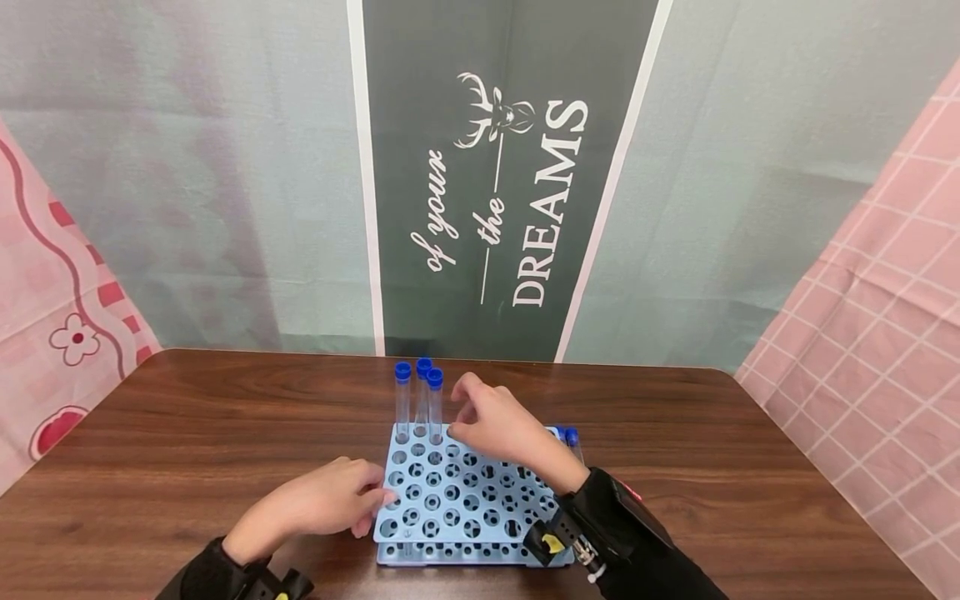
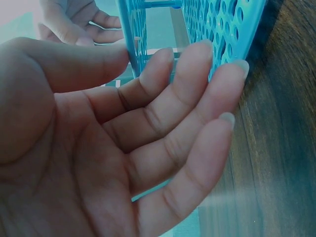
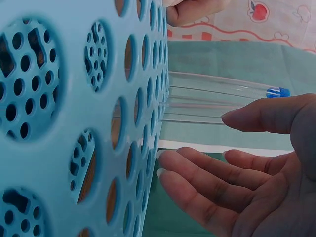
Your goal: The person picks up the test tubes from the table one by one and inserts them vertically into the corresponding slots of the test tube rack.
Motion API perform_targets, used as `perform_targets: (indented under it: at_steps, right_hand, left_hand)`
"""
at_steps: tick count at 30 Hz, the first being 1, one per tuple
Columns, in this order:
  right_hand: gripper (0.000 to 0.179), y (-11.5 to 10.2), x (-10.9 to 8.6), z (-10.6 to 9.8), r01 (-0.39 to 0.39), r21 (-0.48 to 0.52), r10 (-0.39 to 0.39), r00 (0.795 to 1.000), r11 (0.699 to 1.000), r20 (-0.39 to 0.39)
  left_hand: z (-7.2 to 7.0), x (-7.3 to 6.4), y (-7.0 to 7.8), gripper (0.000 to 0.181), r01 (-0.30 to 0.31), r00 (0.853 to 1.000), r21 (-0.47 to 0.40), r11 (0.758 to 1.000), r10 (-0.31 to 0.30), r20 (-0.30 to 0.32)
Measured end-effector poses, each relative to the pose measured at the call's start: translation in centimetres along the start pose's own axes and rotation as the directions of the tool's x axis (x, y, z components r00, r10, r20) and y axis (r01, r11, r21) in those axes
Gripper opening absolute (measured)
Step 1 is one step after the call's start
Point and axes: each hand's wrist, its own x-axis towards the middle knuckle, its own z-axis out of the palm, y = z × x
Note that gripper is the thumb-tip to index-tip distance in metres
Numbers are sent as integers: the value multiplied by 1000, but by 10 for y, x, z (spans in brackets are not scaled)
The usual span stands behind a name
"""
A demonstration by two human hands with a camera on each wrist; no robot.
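A light-blue test tube rack (image 1: 452, 517) with rows of round holes stands on the table. Three clear test tubes (image 1: 436, 408) with blue caps are upright in its far left corner. At the rack's left edge, my left hand (image 1: 330, 497) holds the top plate, the thumb on top and the other fingers along the side. My right hand (image 1: 498, 423) hovers over the far row, just right of the tubes, fingers bent loosely with nothing between them. In the right wrist view, the thumb overlaps a clear tube (image 3: 197, 116); contact is unclear.
More blue-capped tubes (image 1: 573, 437) stand at the rack's far right, partly hidden by the right forearm. The brown wooden table (image 1: 247, 408) ends at a printed cloth backdrop (image 1: 480, 333). Pink cloth (image 1: 862, 350) hangs at both sides.
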Motion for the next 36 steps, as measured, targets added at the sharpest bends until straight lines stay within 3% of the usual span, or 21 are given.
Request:
perform_targets:
  at_steps: [36]
  right_hand:
    - [14,19,-21,-7,28,-41,-31,996,999,-78]
  left_hand:
    - [1,-1,0,28,10,1000,17,1000,-10,3]
